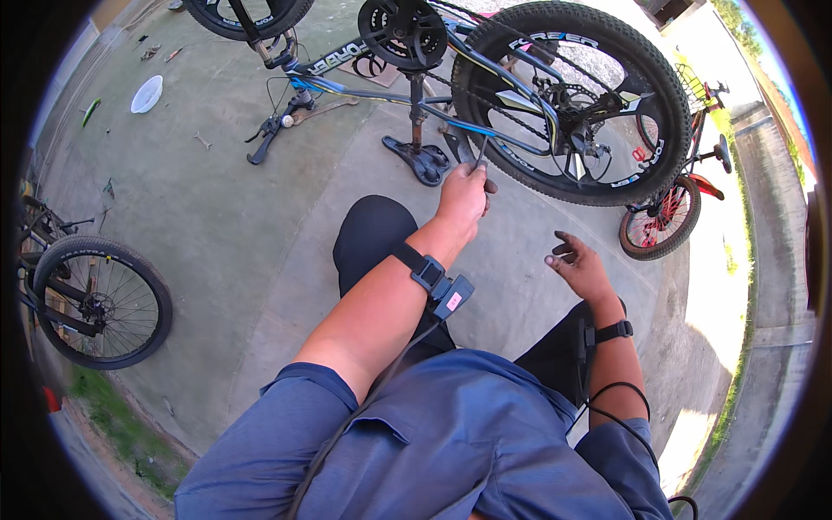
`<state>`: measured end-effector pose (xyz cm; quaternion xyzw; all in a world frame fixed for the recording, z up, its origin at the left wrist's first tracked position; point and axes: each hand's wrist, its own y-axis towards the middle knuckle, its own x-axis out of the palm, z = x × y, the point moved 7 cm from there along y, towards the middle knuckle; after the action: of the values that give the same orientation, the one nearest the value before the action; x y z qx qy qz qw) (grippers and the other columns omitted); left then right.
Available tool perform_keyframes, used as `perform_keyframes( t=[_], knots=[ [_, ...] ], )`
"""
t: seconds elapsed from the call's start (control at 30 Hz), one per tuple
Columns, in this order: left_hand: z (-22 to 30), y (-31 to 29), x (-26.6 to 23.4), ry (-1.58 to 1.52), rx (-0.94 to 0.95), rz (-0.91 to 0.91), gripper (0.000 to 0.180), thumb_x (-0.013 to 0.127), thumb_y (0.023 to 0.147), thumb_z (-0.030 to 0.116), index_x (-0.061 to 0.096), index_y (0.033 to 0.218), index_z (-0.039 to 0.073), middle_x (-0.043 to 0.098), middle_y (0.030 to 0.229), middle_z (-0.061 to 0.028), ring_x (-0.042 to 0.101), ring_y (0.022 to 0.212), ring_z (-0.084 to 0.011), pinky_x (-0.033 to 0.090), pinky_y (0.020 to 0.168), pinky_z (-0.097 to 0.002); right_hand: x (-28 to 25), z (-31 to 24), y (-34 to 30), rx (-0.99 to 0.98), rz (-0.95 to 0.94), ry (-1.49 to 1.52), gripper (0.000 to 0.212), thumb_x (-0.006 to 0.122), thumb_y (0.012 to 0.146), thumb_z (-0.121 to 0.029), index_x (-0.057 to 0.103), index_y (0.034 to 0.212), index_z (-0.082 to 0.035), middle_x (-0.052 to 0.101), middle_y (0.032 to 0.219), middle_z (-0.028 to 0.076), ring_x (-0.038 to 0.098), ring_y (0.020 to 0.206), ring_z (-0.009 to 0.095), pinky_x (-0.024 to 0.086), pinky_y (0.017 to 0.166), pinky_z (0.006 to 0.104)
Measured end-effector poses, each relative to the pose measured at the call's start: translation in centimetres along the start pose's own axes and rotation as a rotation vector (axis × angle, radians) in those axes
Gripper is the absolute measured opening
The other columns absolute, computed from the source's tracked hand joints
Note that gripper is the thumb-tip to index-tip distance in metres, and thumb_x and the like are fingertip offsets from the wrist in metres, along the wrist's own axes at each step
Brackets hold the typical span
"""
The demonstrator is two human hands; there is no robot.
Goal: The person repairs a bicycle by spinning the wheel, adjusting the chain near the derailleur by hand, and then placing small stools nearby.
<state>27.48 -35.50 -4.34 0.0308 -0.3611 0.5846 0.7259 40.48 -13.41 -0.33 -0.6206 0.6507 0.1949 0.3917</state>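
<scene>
A black and blue bicycle stands upside down in front of me, its saddle on the ground. My left hand is closed around a thin, dark metal tool that points up beside the rear tyre; its exact kind I cannot make out. Just beyond that hand are the lower frame tube and the rear wheel with its thick knobby tyre. The chainring sits farther off at the top. To the right, my right hand hangs in the air below the wheel, darkened fingers apart and nothing in them.
A small red-wheeled bicycle stands at the right. Another bicycle's wheel is at the left. The upturned bicycle's handlebar rests on the concrete beside a wrench. A white bowl lies farther left.
</scene>
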Motion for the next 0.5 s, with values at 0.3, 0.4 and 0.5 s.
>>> perform_keyframes(
  t=[0.3, 0.4, 0.5],
  knots=[
    [-0.3, 0.2, -0.4, 0.061, -0.059, -0.004, 0.023, 0.044, 0.098, 0.021, 0.053, 0.111, 0.004, 0.055, 0.072, -0.0027, 0.042, 0.049, -0.0087, 0.035, 0.046, -0.0249, -7.6, 2.1, 6.3, -0.04, 0.513, 0.37, 0.066, 0.069, 0.086, -0.025, 0.034, 0.139, -0.007, 0.051, 0.125, 0.013, 0.057, 0.097, 0.015, 0.051, 0.074, 0.0284],
    [-0.2, 0.0, -0.3, 0.107, -0.072, 0.011, 0.023, 0.045, 0.098, 0.021, 0.053, 0.11, 0.003, 0.055, 0.073, -0.0033, 0.043, 0.049, -0.0083, 0.034, 0.046, -0.0242, -8.7, 1.5, 8.3, -0.144, 0.593, 0.368, 0.067, 0.067, 0.087, -0.025, 0.032, 0.14, -0.005, 0.048, 0.129, 0.015, 0.056, 0.104, 0.019, 0.051, 0.08, 0.0312],
    [-0.9, -0.1, -0.7, 0.148, -0.116, 0.026, 0.023, 0.045, 0.097, 0.02, 0.053, 0.109, 0.002, 0.055, 0.072, -0.0035, 0.043, 0.049, -0.0082, 0.034, 0.046, -0.0238, -8.9, 0.7, 10.6, -0.236, 0.516, 0.543, 0.066, 0.066, 0.088, -0.022, 0.03, 0.14, -0.003, 0.046, 0.131, 0.016, 0.055, 0.108, 0.019, 0.051, 0.083, 0.0322]
  ],
)
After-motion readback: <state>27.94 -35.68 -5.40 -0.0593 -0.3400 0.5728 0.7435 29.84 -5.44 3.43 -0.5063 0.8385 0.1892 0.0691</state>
